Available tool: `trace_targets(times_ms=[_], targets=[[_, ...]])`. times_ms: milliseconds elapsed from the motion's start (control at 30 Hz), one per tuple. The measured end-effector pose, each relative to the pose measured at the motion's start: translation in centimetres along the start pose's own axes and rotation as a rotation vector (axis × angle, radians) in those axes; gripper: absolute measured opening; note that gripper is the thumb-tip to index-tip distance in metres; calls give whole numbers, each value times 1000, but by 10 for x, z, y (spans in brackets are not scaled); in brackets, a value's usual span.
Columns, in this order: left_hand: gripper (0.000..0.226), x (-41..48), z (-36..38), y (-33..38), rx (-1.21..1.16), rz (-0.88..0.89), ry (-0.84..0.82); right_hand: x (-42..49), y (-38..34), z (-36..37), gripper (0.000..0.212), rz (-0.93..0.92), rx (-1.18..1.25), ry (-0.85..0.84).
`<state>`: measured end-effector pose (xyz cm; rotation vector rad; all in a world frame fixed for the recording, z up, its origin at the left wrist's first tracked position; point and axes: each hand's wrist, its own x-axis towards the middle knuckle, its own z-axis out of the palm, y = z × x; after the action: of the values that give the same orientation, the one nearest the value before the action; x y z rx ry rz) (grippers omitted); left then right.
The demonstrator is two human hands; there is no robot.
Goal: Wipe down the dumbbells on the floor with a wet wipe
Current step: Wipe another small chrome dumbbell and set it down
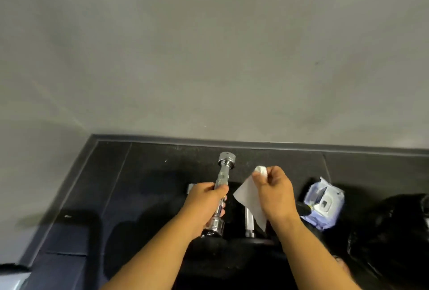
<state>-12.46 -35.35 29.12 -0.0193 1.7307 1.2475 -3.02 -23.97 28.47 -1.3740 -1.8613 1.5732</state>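
Head view showed the left hand [204, 197], grip closed round the dumbbell [222, 175] handle, holding it off the floor [151, 173], likely for access; the right hand [276, 194] pinched a wipe [249, 197] just beside it.

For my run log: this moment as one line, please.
left hand: grips chrome dumbbell by bar | right hand: pinches wet wipe beside it | second dumbbell: partly behind wipe | wipe pack: floor, right

The left grip [204, 201] holds a shiny dumbbell [221, 177] by its bar over the dark floor [144, 173]. The right grip [276, 193] pinches a white wipe [249, 199]. A wipe pack [325, 204] lies nearby, maybe open.
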Motion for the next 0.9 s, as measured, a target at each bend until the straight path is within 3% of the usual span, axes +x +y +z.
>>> trace_targets(times_ms=[267,533,633,700,767,900], targets=[[20,-75,13,42,-92,144,-94,-39,-65,-41,15,-45,142,-26],[22,-128,17,57,-114,221,-127,-70,-116,-74,33,-227,-139,76],[20,-146,20,61,-105,230,-125,-92,-140,-79,36,-206,117,-67],[17,-156,23,63,-74,225,-103,-105,-160,-82,23,-88,393,-247],[13,-163,25,65,-23,218,-68,-112,-171,-85,19,-31,490,-338],[14,-179,30,67,32,257,-44,-109,-157,-85,24,-200,-49,-206]])
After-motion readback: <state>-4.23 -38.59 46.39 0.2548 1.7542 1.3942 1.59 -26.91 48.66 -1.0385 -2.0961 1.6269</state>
